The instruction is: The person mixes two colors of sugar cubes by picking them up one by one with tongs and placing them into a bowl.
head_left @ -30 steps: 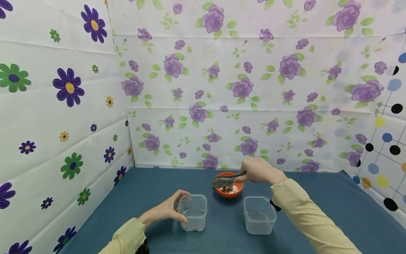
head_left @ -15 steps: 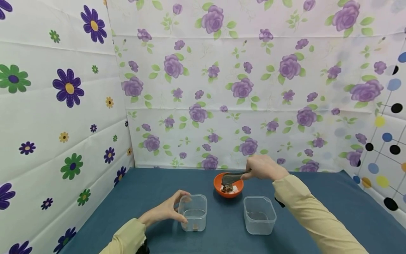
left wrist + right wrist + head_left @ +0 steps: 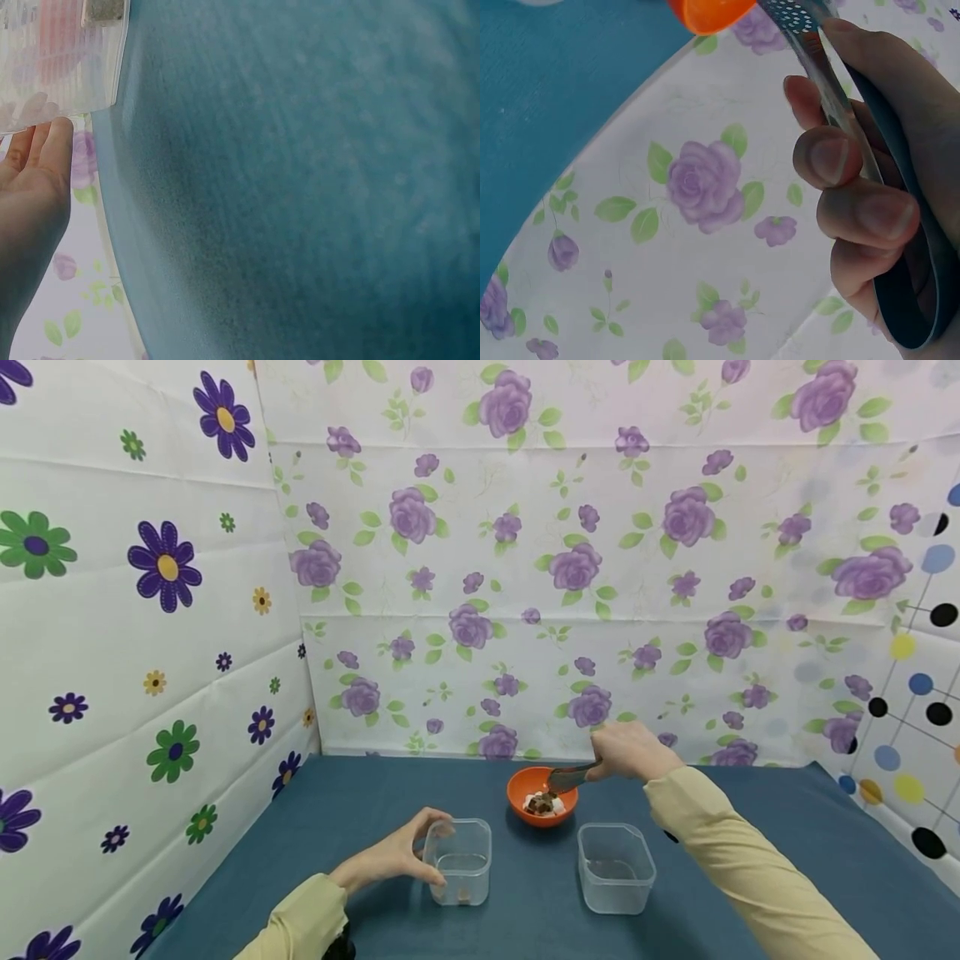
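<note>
My left hand holds a clear plastic container by its left side, thumb in front and fingers behind. A small brownish piece shows low inside it. In the left wrist view the fingers lie against the container wall. My right hand grips metal tongs with a perforated end, its fingers wrapped round both arms in the right wrist view. The tongs' tips reach down into an orange bowl, right at the brown and white pieces inside.
A second clear container stands to the right, in front of my right forearm. Dark blue cloth covers the table. Flower-printed sheets rise behind it and along the left; a dotted one stands at the right.
My right hand has shifted right and the tongs' tips have gone from above the bowl's left side down into it, toward its right. The left hand and both containers stay put.
</note>
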